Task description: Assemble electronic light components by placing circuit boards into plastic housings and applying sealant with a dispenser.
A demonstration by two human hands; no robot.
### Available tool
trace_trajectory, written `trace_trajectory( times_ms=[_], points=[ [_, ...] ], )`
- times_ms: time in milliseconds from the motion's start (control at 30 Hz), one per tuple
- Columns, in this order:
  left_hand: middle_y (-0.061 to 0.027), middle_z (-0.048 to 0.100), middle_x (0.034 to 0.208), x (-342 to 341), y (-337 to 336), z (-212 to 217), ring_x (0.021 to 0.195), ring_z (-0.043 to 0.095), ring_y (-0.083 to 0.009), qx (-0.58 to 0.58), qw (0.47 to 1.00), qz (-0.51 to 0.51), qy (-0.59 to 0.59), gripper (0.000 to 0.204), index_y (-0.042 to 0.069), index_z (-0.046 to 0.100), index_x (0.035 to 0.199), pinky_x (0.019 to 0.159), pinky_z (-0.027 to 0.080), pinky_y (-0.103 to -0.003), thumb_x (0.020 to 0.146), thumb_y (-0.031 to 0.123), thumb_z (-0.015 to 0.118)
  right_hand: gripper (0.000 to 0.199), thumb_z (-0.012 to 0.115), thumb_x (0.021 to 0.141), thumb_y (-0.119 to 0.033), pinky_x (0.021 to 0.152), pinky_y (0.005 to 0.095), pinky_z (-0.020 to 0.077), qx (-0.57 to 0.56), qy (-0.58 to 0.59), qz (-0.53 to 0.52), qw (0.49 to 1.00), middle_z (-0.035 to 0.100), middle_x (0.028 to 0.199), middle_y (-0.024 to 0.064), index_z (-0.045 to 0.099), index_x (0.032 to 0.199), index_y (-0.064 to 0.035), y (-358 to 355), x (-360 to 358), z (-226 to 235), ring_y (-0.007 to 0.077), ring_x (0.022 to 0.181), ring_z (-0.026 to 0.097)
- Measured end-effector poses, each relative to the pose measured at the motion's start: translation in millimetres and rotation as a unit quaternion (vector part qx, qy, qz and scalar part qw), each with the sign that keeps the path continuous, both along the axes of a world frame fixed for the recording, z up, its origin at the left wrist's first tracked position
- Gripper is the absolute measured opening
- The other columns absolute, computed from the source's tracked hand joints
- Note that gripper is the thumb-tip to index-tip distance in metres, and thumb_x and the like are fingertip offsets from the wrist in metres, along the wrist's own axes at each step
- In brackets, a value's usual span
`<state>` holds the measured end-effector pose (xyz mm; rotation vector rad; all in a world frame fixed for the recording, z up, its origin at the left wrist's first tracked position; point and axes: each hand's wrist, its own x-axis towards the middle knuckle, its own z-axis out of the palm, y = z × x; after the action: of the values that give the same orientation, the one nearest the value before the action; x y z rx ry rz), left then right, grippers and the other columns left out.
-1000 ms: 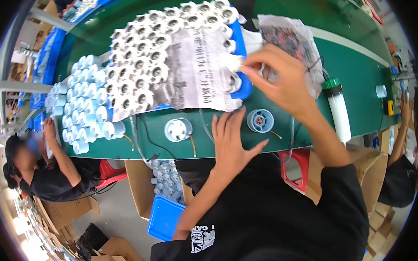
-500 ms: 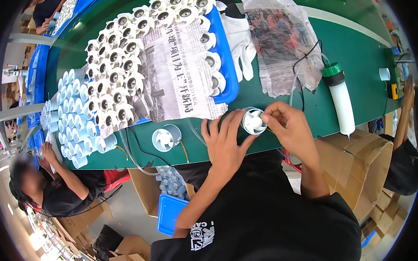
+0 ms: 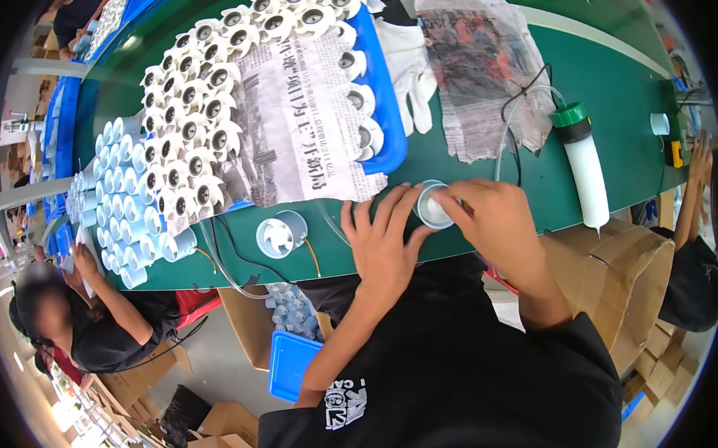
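Note:
At the near edge of the green table, a light-blue round fan housing (image 3: pixel 428 218) stands with its mouth up. A white fan wheel (image 3: pixel 436 209) sits inside, its blades smeared and partly hidden. My left hand (image 3: pixel 385 237) steadies the housing from the left, thumb and index finger against its wall and the other fingers spread on the table. My right hand (image 3: pixel 491 222) reaches over the right rim, thumb and forefinger drawn together at the mouth; whatever they pinch is hidden. To the left lies a second housing (image 3: pixel 293 222) with a white wheel and an orange wire.
A blue tray (image 3: pixel 391 102) holds many white fan wheels (image 3: pixel 198 164) and newspaper (image 3: pixel 290 123). Light-blue housings (image 3: pixel 122 202) are stacked at the left. White gloves (image 3: pixel 407 70), dirty newspaper (image 3: pixel 481 74) and a white glue cartridge (image 3: pixel 587 178) with a hose lie beyond and right. Another person (image 3: pixel 99 315) sits left.
My right hand has moved left and over the housing's mouth, its fingertips now covering part of the wheel. The wheel's blades, distinct before, look smeared. My left hand keeps its place.

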<state>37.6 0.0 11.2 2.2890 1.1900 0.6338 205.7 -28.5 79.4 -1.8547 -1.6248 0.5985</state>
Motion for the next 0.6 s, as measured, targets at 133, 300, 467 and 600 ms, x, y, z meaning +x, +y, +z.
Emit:
trace_trajectory(
  times_ms=[133, 300, 467, 600],
  points=[
    [0.0029, 0.057, 0.131, 1.2, -0.5, -2.4, 0.119, 0.046, -0.0286, 0.008, 1.0, -0.001, 0.013, 0.058, 0.02, 0.058, 0.131, 0.108, 0.025, -0.056, 0.077, 0.029, 0.077, 0.032, 0.067, 0.089, -0.01, 0.044, 0.0399, 0.0333, 0.082, -0.022, -0.097, 0.992, 0.048, 0.055, 0.0123, 0.055, 0.061, 0.0011, -1.4, -3.3, 14.7, 0.0297, 0.046, 0.046],
    [0.0008, 0.06, 0.129, -3.2, 3.1, 5.3, 0.125, 0.047, -0.0282, 0.023, 1.0, 0.01, 0.002, 0.056, 0.018, 0.062, 0.127, 0.108, 0.027, -0.052, 0.073, 0.026, 0.077, 0.031, 0.065, 0.092, -0.01, 0.046, 0.0335, 0.0296, 0.033, 0.083, -0.121, 0.989, 0.042, 0.055, 0.0114, 0.053, 0.067, 0.0036, -1.2, 6.2, -10.9, 0.0171, 0.046, 0.042],
    [-0.001, 0.06, 0.126, -0.2, 1.0, 0.0, 0.122, 0.046, -0.0266, 0.061, 0.998, -0.009, -0.005, 0.063, 0.02, 0.055, 0.136, 0.11, 0.025, -0.058, 0.077, 0.035, 0.073, 0.018, 0.059, 0.097, -0.008, 0.047, 0.022, 0.0289, -0.061, 0.288, -0.171, 0.94, 0.048, 0.063, -0.0025, 0.06, 0.114, -0.0034, -20.2, -11.8, -33.9, 0.0029, 0.053, 0.041],
    [-0.0093, 0.055, 0.128, -8.7, -7.2, 27.0, 0.121, 0.048, -0.0311, 0.043, 0.996, -0.026, -0.074, 0.066, 0.012, 0.051, 0.139, 0.105, 0.036, -0.053, 0.079, 0.023, 0.074, 0.019, 0.055, 0.099, -0.007, 0.044, 0.02, 0.0269, -0.042, 0.28, -0.167, 0.944, 0.051, 0.066, -0.0023, 0.06, 0.116, -0.0029, -33.8, -8.2, -46.3, 0.0018, 0.051, 0.04]
  ],
)
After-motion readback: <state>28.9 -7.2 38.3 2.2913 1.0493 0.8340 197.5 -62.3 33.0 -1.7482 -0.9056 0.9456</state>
